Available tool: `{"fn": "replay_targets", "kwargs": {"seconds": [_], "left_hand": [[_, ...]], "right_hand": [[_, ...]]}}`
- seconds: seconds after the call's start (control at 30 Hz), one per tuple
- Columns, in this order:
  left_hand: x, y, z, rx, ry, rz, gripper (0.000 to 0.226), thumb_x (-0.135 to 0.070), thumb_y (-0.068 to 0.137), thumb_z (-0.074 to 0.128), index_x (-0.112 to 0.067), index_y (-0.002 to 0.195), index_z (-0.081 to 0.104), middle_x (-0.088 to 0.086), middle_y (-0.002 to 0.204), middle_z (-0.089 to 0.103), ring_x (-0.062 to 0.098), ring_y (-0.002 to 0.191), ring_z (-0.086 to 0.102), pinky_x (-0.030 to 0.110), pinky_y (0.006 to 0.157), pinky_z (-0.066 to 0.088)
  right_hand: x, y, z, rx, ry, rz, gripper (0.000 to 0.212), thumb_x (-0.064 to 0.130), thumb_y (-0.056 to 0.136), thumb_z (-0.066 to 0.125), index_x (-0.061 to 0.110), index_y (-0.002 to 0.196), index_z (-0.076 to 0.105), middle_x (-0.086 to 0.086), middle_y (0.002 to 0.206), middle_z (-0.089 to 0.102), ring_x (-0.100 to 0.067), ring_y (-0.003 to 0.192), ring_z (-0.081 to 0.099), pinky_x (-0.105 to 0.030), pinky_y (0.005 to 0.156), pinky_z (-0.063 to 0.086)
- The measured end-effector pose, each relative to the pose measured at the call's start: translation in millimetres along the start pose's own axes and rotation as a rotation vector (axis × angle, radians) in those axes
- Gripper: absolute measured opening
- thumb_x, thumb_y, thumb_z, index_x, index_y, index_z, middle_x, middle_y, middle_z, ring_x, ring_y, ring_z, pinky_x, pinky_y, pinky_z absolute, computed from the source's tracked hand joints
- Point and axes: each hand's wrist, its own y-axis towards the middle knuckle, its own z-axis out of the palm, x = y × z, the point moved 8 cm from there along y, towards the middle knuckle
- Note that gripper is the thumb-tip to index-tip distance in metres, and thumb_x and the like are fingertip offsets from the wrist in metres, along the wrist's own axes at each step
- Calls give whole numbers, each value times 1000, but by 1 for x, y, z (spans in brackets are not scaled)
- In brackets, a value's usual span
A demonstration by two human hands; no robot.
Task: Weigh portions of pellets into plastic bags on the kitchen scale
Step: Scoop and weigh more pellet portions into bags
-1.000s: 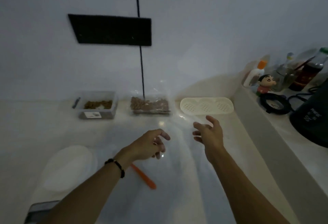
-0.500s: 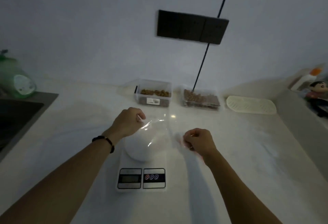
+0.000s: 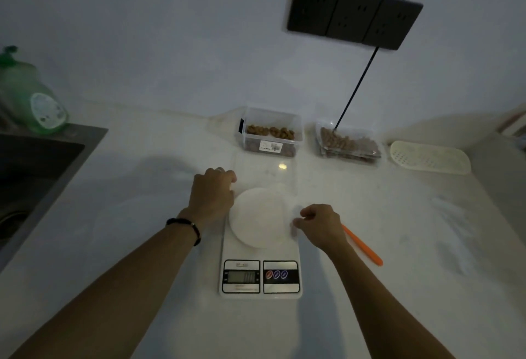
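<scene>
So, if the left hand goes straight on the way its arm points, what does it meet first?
Probably the clear box of pellets near the wall. The left hand holds the plastic bag over the scale, and only bare counter shows between; depth is unclear.

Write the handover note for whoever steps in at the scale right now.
Left hand grips the far left edge of a clear plastic bag; right hand pinches its near right edge.
The bag lies spread flat over the round platform of the scale and looks empty.
Two tubs of pellets stand at the wall: the box and the tray to its right. An orange scoop lies on the counter right of the scale.
Done: bag placed. Left: scoop pellets in and weigh. The display is too dim to read.
</scene>
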Motion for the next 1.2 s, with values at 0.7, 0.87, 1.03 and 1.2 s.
{"fn": "replay_targets", "kwargs": {"seconds": [0.7,0.87,1.03,1.2], "left_hand": [[-19,-152,16,-19,223,137,66,-49,92,25,-6,134,52,14,140,51,33,139,35,54,111,25],[-21,-181,30,-40,175,133,70,-54,94,23,-8,143,41,12,150,39,29,146,20,52,116,14],[-21,-196,32,-49,156,98,79,-62,91,14,-12,150,28,8,157,26,26,148,7,51,118,6],[-20,-202,33,-68,173,84,81,-66,92,12,-11,148,31,10,154,32,28,147,13,52,116,11]], "right_hand": [[-11,-121,15,-258,-399,-552,29,16,86,62,13,115,65,-12,106,59,-29,88,58,-37,64,54],[-22,-142,30,-189,-464,-626,35,11,78,67,14,113,66,-14,106,60,-30,84,60,-35,60,51],[-23,-148,39,-139,-528,-650,43,14,72,69,16,115,66,-14,107,61,-29,86,61,-35,62,52],[-18,-147,43,-130,-601,-657,44,17,69,67,17,112,67,-14,103,61,-29,80,60,-34,57,51]]}}
